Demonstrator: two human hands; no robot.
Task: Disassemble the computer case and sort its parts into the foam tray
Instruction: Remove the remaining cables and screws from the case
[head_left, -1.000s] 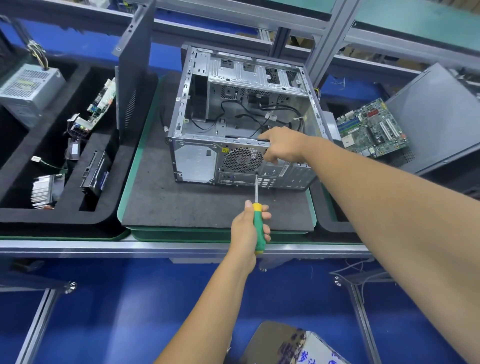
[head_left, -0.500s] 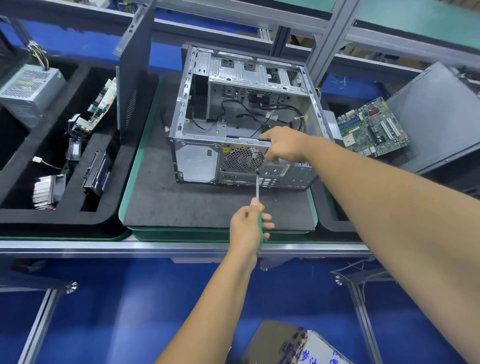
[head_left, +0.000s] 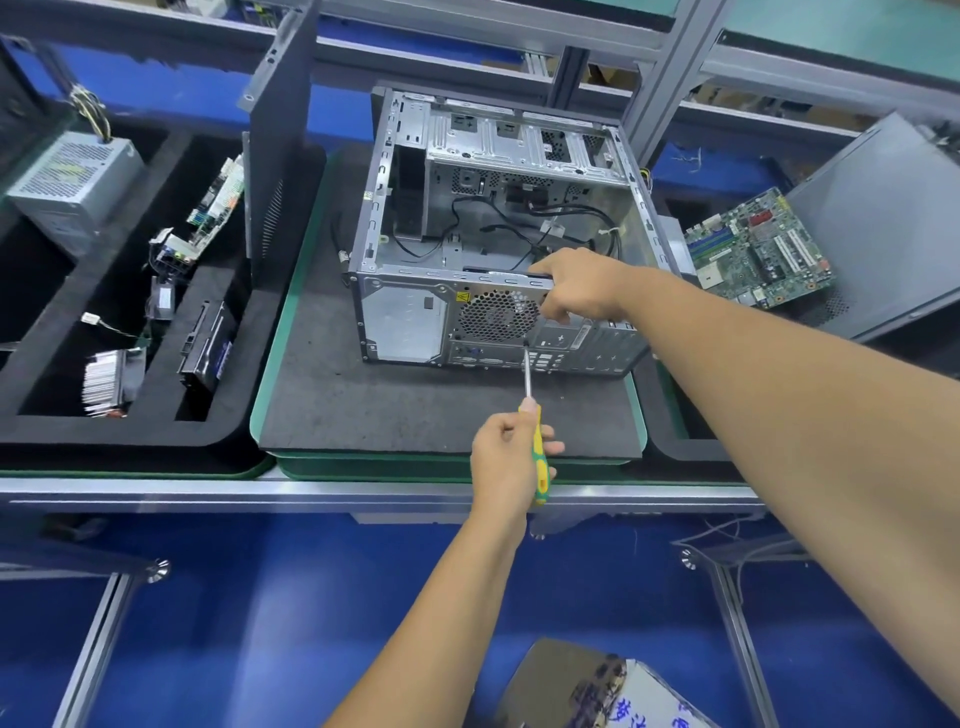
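The computer case (head_left: 498, 234) sits open-topped on a grey mat (head_left: 415, 410) in the middle of the surface (head_left: 208, 491), its rear panel facing the near edge and loose black cables lying inside. A dark side panel (head_left: 278, 135) stands upright just beyond the mat's left edge. The foam tray (head_left: 119, 426) fills the left part of the surface up to the near-left corner. In its compartments lie a power supply (head_left: 72, 182) at the far left, a circuit board (head_left: 215, 208) leaning beside the panel, a black drive (head_left: 205, 348) nearer the front, and a finned heatsink (head_left: 109, 382) toward the tray's near edge. At the right edge of the surface a motherboard (head_left: 758, 249) rests against another grey panel (head_left: 883, 223).

The right hand (head_left: 582, 283) reaches over the case's near top rim; its grip is curled onto the rim above the fan grille (head_left: 496, 314), thumb on top and fingers bent down against the rear panel. The left hand (head_left: 511, 457) hovers over the near edge of the mat, its grip clenched round the green-and-yellow handle of a screwdriver (head_left: 535, 431). The shaft points away from the person, and its tip meets the rear panel just below the grille's lower right corner.
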